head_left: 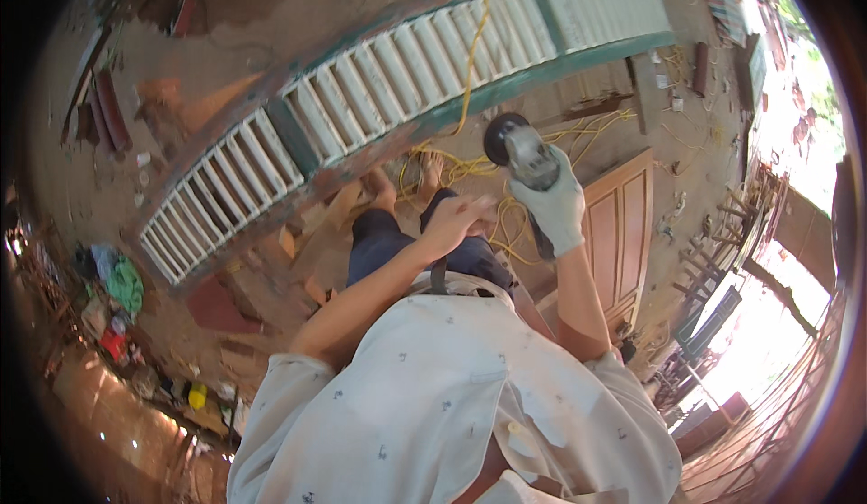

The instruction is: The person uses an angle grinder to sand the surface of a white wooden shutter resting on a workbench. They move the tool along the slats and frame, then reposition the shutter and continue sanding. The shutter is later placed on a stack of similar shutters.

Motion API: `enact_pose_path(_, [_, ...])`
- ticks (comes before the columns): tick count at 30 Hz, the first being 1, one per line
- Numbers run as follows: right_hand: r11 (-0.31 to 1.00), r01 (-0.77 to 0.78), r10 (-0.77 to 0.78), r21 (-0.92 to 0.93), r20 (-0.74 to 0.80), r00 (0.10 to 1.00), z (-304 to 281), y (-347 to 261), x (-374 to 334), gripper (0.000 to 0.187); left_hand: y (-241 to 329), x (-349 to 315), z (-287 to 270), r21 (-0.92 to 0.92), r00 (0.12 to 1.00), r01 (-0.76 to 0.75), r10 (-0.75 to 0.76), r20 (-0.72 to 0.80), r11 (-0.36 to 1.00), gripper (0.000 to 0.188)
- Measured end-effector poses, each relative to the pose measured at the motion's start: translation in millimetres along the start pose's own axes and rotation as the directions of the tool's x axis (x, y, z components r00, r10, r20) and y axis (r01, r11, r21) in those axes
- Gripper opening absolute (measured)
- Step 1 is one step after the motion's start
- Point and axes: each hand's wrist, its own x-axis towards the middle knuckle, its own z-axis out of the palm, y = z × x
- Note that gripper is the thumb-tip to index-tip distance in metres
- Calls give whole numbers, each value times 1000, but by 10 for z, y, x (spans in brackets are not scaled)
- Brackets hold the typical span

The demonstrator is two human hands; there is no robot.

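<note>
My right hand [553, 204], in a white glove, is closed round the body of an angle grinder [531, 159]. Its round black disc [506, 136] points up and away from me, apart from the wood. Bare and partly blurred, my left hand [456, 224] is in front of my waist, to the left of the grinder; its fingers are too smeared to read. Beyond both hands lies a long louvred shutter [302, 135] with whitish slats and green frame parts. Neither hand touches it.
A yellow cord [473, 48] crosses the shutter, and more of it lies coiled near my bare feet [432, 172]. At the right is a brown panelled door [618, 233]. Green cloth [124, 285] and clutter lie at the left, with dark wood pieces [110, 111] farther off.
</note>
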Motion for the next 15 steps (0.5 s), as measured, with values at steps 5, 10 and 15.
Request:
enact_pose_path(5, [938,-37,102,345,-172,980,-666,768,-203,79,503,324,-117,755,800,-93,500,-332,649,53])
enact_pose_path(10, [900,-73,179,429,-212,961,-1012,1452,-145,77,1225,1090,6,867,701,102,584,-410,487,65])
enact_pose_path(15, [658,-83,319,748,-177,931,-1165,2073,33,64,1241,1536,193,926,676,260,633,-378,274,48])
